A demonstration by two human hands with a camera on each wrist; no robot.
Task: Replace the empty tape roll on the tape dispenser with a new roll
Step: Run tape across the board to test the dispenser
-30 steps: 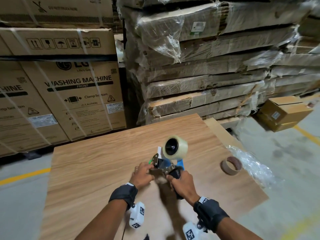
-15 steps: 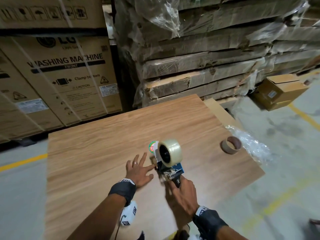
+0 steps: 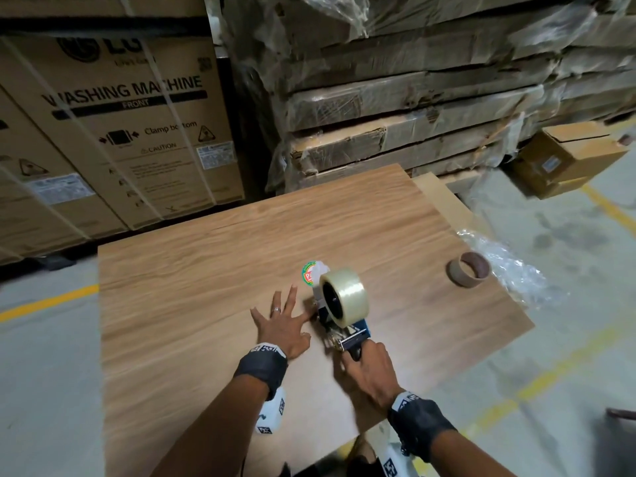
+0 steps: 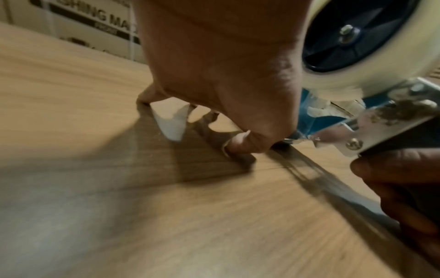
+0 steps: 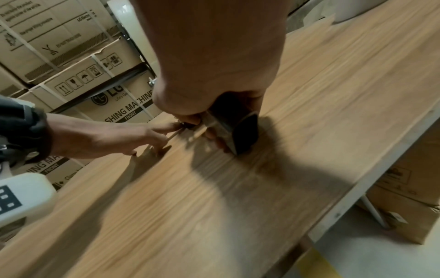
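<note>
The table (image 3: 206, 304) is light brown with wood grain. The roll (image 3: 347, 297) is pale, translucent cream on a black hub, the dispenser (image 3: 359, 330) blue with silver metal, its handle (image 5: 245, 131) black. The empty core (image 3: 468, 269) is brown cardboard. A round label (image 3: 308, 273) shows green, red and white. Both wristbands (image 3: 261, 368) are black

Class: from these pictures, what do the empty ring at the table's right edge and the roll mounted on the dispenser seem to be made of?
Empty ring: looks like cardboard, matte brown, bare and hollow. Mounted roll: seemingly clear plastic tape, glossy and pale, wound on a dark hub.
</note>
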